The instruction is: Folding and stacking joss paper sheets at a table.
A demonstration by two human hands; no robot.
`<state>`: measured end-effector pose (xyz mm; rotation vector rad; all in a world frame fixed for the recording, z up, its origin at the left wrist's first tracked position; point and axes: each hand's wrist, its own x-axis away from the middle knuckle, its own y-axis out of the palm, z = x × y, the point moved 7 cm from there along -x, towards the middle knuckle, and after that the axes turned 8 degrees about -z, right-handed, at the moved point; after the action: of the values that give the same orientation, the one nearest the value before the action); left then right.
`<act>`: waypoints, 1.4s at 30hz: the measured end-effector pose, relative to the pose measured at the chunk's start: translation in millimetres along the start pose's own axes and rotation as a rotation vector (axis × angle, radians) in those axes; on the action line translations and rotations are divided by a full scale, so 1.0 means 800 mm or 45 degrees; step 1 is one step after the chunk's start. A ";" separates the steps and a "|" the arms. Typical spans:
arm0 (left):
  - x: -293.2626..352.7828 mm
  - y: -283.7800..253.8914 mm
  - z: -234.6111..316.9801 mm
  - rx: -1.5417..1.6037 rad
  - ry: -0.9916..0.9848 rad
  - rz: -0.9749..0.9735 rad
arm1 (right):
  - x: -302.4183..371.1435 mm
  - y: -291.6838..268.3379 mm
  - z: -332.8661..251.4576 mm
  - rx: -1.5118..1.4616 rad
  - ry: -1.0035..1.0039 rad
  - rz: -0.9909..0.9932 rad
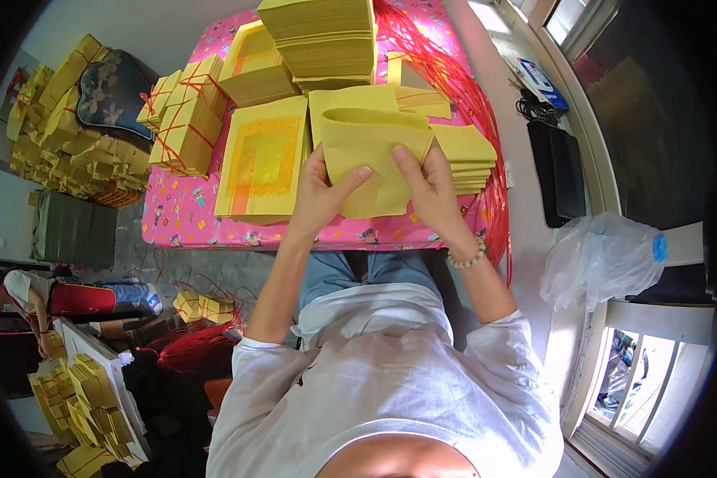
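Both my hands grip a folded bundle of yellow paper (378, 179), its upper edge curved over in a loop. My left hand (324, 191) holds the left side with its thumb pressed on the front. On the right side, my right hand (430, 187) does the same, thumb on the paper and fingers behind. Just left lies a stack of yellow sheets (267, 155) with an orange and gold printed square. Folded yellow paper packets (468, 159) are piled at the right. A tall stack of yellow paper (323, 56) rises behind.
A pink patterned cloth (191, 227) covers the table. Red strings (495, 191) hang along its right edge, and tied paper bundles (187, 131) stand at its left. More bundles (64, 135) are heaped far left. Another person (36, 299) works at lower left. A plastic bag (601, 263) hangs by the window.
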<state>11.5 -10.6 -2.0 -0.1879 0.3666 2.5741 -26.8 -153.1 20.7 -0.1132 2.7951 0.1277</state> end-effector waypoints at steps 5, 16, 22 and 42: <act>-0.004 -0.001 0.001 -0.053 0.016 -0.025 | -0.010 0.002 0.000 0.081 -0.078 0.072; -0.004 0.013 0.021 -0.093 0.187 0.071 | -0.009 0.002 -0.019 0.301 -0.198 0.198; 0.000 0.013 0.020 -0.090 0.211 0.096 | -0.010 -0.001 -0.024 0.416 -0.257 0.163; -0.005 0.011 0.019 -0.007 0.138 0.128 | -0.013 0.000 -0.016 0.438 -0.162 0.135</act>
<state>9.2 -15.3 14.9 -0.3198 0.4186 2.6710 -21.4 -154.1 35.9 0.1229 2.6498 -0.3095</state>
